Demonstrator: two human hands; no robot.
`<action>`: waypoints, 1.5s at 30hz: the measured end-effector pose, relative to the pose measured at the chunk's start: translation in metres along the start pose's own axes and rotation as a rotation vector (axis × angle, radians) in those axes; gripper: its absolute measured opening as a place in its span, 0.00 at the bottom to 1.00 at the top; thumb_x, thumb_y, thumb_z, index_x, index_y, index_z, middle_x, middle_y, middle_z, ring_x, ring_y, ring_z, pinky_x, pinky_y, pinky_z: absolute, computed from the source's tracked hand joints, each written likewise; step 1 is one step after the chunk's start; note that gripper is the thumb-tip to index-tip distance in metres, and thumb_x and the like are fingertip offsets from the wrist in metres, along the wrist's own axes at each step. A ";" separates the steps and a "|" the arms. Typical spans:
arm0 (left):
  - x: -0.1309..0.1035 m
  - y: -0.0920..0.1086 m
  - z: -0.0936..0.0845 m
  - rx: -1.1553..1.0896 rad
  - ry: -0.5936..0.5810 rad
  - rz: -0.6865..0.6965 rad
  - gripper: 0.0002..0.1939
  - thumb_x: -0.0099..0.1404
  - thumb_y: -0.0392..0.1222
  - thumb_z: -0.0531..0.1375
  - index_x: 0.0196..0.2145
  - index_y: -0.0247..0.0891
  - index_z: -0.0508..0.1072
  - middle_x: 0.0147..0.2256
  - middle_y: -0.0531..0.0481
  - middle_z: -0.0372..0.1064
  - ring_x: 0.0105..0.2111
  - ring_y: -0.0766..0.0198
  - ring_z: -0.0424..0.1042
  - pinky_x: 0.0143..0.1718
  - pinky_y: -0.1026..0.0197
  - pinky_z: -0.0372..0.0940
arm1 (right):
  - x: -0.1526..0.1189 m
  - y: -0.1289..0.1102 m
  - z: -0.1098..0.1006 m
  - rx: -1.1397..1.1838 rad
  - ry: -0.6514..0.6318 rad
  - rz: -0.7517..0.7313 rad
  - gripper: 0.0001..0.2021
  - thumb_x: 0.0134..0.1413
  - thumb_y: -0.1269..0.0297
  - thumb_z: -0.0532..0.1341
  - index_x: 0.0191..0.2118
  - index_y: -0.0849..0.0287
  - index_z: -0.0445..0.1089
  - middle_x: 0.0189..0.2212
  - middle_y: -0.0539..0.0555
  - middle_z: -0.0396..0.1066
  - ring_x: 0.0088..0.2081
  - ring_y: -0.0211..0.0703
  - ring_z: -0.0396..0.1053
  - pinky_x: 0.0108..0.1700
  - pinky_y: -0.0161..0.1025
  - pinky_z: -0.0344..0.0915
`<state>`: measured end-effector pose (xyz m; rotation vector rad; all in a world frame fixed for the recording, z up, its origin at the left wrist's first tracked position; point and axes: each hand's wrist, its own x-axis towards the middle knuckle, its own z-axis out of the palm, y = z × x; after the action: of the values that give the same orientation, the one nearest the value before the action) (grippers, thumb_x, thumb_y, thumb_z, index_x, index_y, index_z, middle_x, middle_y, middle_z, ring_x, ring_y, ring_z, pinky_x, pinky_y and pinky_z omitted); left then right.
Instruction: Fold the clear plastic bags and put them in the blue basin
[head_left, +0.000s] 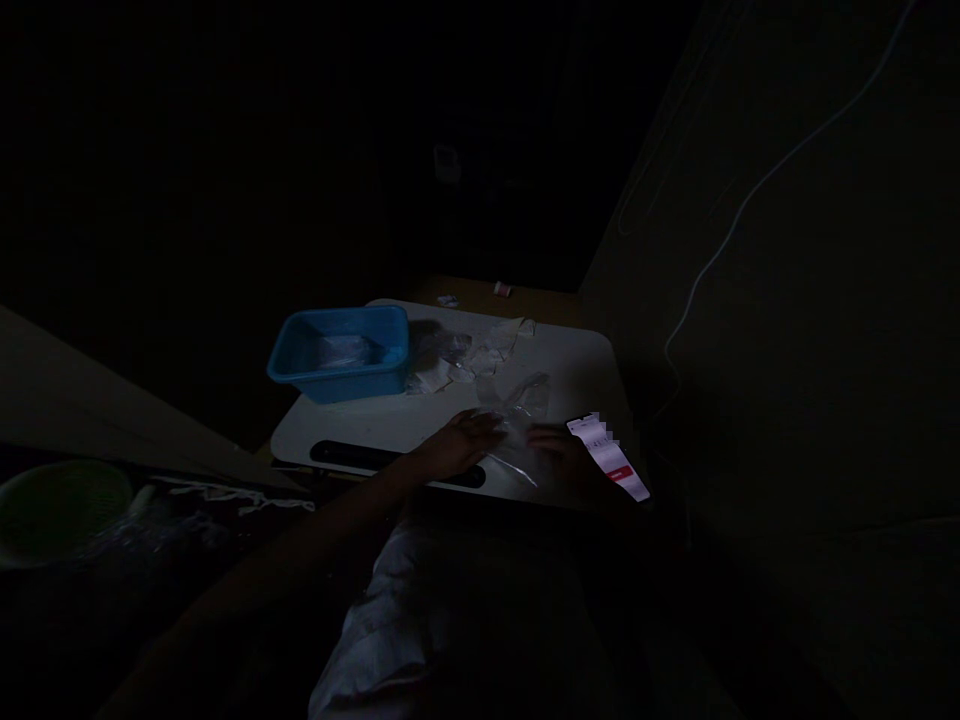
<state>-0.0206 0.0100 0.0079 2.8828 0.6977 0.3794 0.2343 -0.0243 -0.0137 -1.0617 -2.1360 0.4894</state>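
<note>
In the dim head view, a clear plastic bag (517, 430) lies on the white table (577, 365) in front of me. My left hand (461, 443) rests on the bag's left side, palm down with its fingers stretched out. From the right, my right hand (562, 452) reaches over the bag, its fingers extended and mostly in shadow. A phone with a lit screen (611, 458) is just beside that hand. Crumpled plastic and paper-like scraps (487, 350) are spread behind the bag.
A blue plastic basin (352, 382) with a clear packet (341, 350) inside stands at the table's left. A black slot (352, 455) runs along the front edge. To the right, a white cable (739, 215) hangs along the wall. A green round item (64, 510) sits lower left.
</note>
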 end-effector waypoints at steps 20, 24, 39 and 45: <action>-0.020 0.013 0.002 0.021 -0.062 -0.076 0.26 0.65 0.41 0.50 0.60 0.38 0.51 0.60 0.40 0.47 0.61 0.55 0.46 0.59 0.48 0.41 | -0.012 0.002 -0.004 -0.026 -0.119 0.014 0.13 0.55 0.62 0.52 0.42 0.52 0.71 0.43 0.52 0.73 0.47 0.43 0.68 0.54 0.48 0.59; -0.018 0.015 0.003 -0.086 -0.036 0.005 0.26 0.62 0.35 0.52 0.58 0.37 0.54 0.60 0.40 0.49 0.60 0.58 0.46 0.60 0.49 0.42 | -0.009 -0.008 -0.005 -0.015 -0.103 0.044 0.12 0.54 0.61 0.54 0.41 0.52 0.71 0.42 0.52 0.73 0.47 0.44 0.67 0.52 0.48 0.61; 0.008 0.009 0.002 -0.880 0.250 -0.358 0.22 0.62 0.44 0.53 0.52 0.34 0.64 0.50 0.43 0.65 0.47 0.57 0.67 0.48 0.54 0.62 | 0.010 -0.016 -0.004 0.204 0.113 0.345 0.12 0.50 0.62 0.53 0.36 0.55 0.73 0.35 0.53 0.75 0.39 0.46 0.72 0.43 0.45 0.68; 0.025 -0.005 0.008 -1.228 0.370 -0.647 0.24 0.55 0.48 0.61 0.45 0.30 0.69 0.41 0.41 0.71 0.38 0.55 0.72 0.39 0.54 0.67 | 0.027 -0.004 -0.003 0.226 0.170 0.529 0.08 0.43 0.63 0.55 0.26 0.58 0.71 0.23 0.51 0.73 0.27 0.43 0.70 0.29 0.37 0.66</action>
<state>0.0012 0.0254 0.0049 1.3723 0.9329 0.8510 0.2231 -0.0050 0.0015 -1.4767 -1.5960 0.8310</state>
